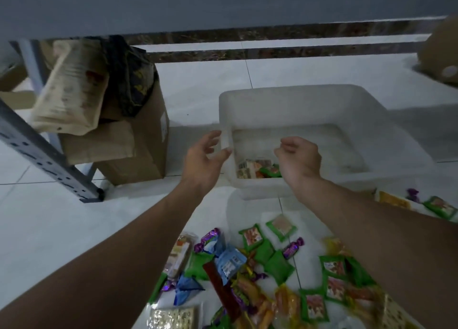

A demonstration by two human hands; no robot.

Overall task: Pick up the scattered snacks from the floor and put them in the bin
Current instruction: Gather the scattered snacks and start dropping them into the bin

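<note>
A white translucent plastic bin (300, 98) stands on the tiled floor ahead of me. A few snack packets (257, 168) lie in its near left corner. My left hand (204, 158) hovers by the bin's left rim with fingers spread and empty. My right hand (298, 158) hangs over the bin's near edge, fingers loosely curled, holding nothing. Several scattered snacks (262, 266) cover the floor below my arms: green packets, purple-wrapped candies, blue packets, a dark red stick and yellow packs. More packets (438, 206) lie at the right.
Cardboard boxes (138, 140) with a beige bag and a dark bag on top stand left of the bin. A grey metal shelf leg (47, 155) slants down at the left. Another cardboard box (441, 53) sits far right. A grey shelf spans the top.
</note>
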